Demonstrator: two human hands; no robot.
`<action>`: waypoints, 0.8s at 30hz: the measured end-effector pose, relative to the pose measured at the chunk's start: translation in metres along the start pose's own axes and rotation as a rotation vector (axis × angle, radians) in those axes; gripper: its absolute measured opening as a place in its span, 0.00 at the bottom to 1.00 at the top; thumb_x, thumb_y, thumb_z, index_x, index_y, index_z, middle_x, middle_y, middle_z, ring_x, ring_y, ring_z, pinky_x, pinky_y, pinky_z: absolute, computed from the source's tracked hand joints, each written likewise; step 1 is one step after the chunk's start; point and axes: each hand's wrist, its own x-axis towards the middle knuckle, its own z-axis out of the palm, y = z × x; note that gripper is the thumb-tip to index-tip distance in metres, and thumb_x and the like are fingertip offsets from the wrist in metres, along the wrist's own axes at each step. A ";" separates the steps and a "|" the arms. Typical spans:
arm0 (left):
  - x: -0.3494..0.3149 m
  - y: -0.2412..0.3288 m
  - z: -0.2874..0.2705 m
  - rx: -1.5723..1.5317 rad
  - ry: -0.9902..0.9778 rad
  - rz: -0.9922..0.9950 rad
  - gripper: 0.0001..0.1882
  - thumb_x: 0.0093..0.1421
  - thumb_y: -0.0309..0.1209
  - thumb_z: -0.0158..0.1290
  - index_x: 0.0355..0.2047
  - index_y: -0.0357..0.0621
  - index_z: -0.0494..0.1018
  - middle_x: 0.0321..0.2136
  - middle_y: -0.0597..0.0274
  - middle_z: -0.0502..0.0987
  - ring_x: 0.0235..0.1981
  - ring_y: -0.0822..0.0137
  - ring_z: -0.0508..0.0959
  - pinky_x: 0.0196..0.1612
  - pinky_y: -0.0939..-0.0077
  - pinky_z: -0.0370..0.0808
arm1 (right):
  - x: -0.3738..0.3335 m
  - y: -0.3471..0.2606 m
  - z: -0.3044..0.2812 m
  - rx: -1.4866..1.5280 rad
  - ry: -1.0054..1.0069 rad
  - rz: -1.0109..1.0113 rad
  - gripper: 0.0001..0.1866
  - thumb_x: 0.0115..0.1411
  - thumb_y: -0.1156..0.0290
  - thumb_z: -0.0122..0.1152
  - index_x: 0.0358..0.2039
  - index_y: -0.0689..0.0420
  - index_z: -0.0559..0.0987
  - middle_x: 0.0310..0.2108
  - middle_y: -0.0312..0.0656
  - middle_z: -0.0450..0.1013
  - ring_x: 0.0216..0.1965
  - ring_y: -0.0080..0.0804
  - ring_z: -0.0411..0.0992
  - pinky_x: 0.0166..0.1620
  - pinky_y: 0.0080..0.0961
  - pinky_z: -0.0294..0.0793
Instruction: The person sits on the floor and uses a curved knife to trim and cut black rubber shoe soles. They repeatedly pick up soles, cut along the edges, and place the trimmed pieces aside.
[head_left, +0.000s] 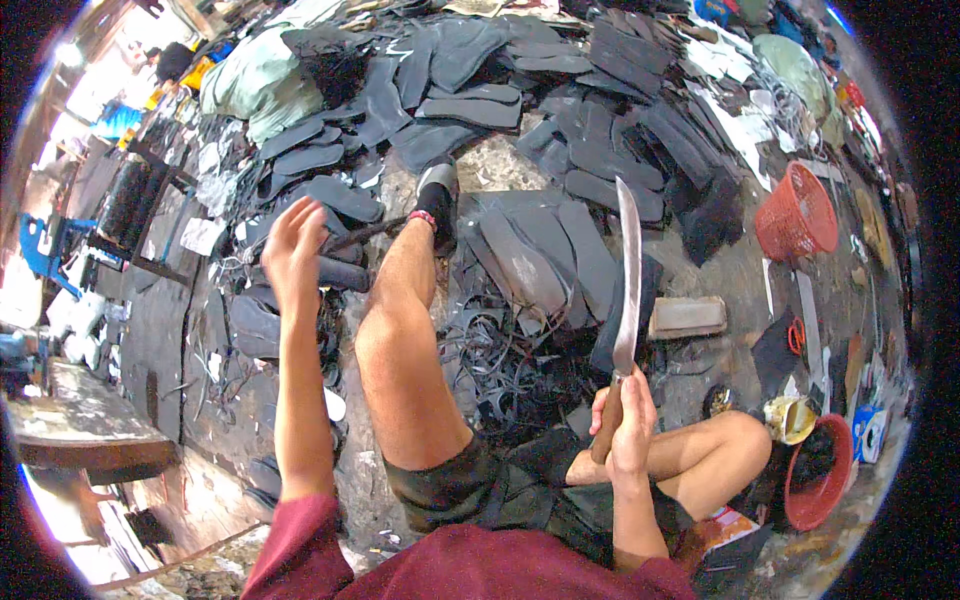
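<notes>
My right hand is closed round the brown wooden handle of a long curved knife. Its blade points up and away from me, above dark cut sheets and trimmings. My left hand is raised on the left with fingers stretched out, slightly blurred, and nothing visible in it. Beneath and beside it lie black sole-shaped pieces. Between my legs, several flat dark grey pieces rest on a board, with a tangle of thin black offcuts nearer me. A pale rectangular block lies right of the blade.
A large heap of black sole-shaped sheets spreads across the far side. On the right stand a red basket, orange-handled scissors and a red tub. A pale sack sits far left; a wooden bench edge juts in nearer.
</notes>
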 end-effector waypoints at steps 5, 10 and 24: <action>0.100 -0.218 0.004 0.830 -0.320 0.033 0.40 0.47 0.50 0.66 0.57 0.40 0.72 0.55 0.41 0.74 0.57 0.47 0.75 0.58 0.55 0.71 | 0.008 0.015 0.006 -0.044 0.070 0.037 0.22 0.73 0.57 0.44 0.61 0.56 0.68 0.22 0.37 0.69 0.17 0.21 0.65 0.19 0.18 0.68; 0.043 -0.320 -0.012 1.122 -0.662 -0.266 0.66 0.40 0.58 0.68 0.72 0.49 0.45 0.72 0.41 0.44 0.68 0.35 0.57 0.65 0.40 0.59 | 0.009 0.025 -0.007 -0.058 0.191 0.103 0.22 0.73 0.57 0.44 0.61 0.56 0.68 0.22 0.36 0.68 0.17 0.21 0.65 0.19 0.19 0.68; -0.052 -0.241 -0.069 1.022 -0.284 0.178 0.52 0.45 0.40 0.68 0.69 0.46 0.55 0.52 0.51 0.69 0.53 0.51 0.73 0.61 0.50 0.65 | 0.009 0.022 -0.015 -0.119 0.130 0.081 0.26 0.72 0.56 0.46 0.64 0.56 0.65 0.23 0.35 0.70 0.17 0.19 0.65 0.19 0.19 0.68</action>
